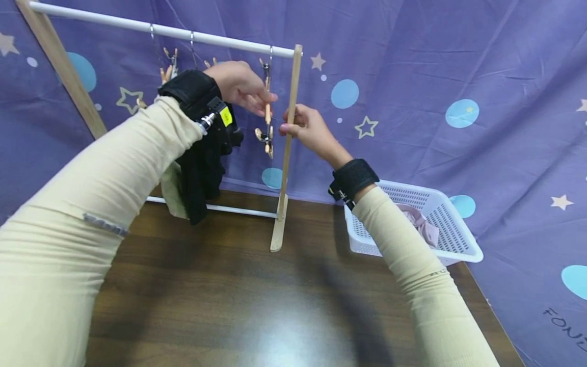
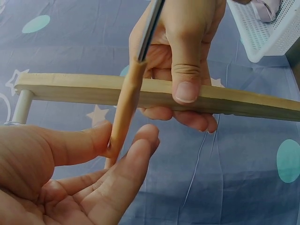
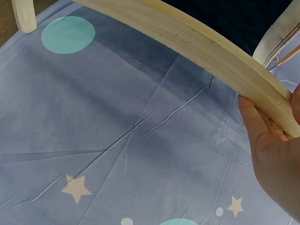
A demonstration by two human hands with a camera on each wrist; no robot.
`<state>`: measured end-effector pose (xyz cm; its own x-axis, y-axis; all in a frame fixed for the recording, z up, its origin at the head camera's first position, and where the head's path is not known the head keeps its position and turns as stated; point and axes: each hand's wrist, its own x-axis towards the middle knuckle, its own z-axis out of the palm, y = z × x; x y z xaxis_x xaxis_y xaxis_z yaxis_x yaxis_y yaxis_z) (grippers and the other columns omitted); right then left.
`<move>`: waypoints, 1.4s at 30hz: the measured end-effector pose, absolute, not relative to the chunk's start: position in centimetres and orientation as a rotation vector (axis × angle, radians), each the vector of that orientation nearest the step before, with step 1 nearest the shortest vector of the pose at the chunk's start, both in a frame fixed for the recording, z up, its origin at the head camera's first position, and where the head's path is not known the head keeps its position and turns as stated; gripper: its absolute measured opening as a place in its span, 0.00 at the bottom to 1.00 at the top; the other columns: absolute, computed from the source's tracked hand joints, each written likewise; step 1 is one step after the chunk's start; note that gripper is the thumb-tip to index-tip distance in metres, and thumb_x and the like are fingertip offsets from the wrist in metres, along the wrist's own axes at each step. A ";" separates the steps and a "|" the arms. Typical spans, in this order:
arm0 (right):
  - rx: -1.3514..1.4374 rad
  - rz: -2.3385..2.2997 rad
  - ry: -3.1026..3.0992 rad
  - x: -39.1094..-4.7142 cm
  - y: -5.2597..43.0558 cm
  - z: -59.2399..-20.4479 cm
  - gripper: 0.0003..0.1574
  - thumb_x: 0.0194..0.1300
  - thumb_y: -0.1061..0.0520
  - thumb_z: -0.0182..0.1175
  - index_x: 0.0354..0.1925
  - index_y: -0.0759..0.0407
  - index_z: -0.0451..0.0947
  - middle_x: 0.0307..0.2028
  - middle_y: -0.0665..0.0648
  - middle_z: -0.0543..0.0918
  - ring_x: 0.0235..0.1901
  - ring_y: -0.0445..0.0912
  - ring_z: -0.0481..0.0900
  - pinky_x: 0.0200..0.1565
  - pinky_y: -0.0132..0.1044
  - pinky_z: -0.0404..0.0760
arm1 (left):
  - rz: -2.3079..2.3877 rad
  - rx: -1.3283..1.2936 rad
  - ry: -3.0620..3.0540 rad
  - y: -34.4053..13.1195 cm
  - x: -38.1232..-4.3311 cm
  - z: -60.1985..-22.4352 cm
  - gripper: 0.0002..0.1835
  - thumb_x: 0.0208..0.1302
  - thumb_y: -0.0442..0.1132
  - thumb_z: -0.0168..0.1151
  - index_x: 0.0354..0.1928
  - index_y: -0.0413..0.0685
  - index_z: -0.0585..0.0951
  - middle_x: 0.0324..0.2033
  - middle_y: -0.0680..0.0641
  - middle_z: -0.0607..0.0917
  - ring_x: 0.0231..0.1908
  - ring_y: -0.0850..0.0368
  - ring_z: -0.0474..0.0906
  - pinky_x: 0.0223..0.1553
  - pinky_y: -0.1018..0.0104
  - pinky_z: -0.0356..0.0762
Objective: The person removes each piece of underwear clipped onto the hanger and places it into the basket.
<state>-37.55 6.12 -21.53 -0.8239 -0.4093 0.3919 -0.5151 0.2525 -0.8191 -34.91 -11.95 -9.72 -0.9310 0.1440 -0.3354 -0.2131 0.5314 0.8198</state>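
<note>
My left hand [image 1: 243, 87] is at a clip hanger [image 1: 268, 113] that hangs edge-on from the white rail [image 1: 114, 20] of a small garment rack. In the left wrist view, thumb and fingers pinch the orange-brown wooden end of the hanger [image 2: 125, 108]. Below it dangle wood-tipped clips [image 1: 265, 136]; no garment shows on them. My right hand [image 1: 314, 131] grips the rack's wooden end post [image 1: 294, 84], thumb on the near side and fingers behind. The right wrist view shows only part of that hand, at the edge of the post [image 3: 201, 51].
Left of the hands, a black garment [image 1: 202, 178] and a beige one [image 1: 172, 191] hang on the rack, partly behind my left arm. A white basket [image 1: 364, 245] holding a pinkish cloth [image 1: 426, 229] stands right on the brown table [image 1: 229, 285]. Behind is a purple curtain [image 1: 403, 61].
</note>
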 end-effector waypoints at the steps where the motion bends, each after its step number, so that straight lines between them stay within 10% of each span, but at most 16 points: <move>1: 0.893 1.638 -2.404 -37.6 6.1 -21.5 0.05 0.71 0.68 0.61 0.44 0.67 0.75 0.35 0.58 0.86 0.40 0.49 0.86 0.44 0.36 0.83 | 1.359 -0.057 2.418 -12.0 -34.9 -9.7 0.08 0.73 0.37 0.59 0.44 0.41 0.72 0.20 0.51 0.84 0.22 0.63 0.84 0.40 0.73 0.87; 42: 0.921 1.650 -2.410 -38.3 6.1 -21.7 0.05 0.71 0.67 0.60 0.44 0.66 0.74 0.37 0.63 0.86 0.39 0.45 0.85 0.46 0.38 0.83 | 0.844 0.175 2.807 -13.3 -32.3 -6.2 0.21 0.73 0.58 0.56 0.52 0.49 0.74 0.26 0.58 0.87 0.31 0.66 0.87 0.43 0.72 0.86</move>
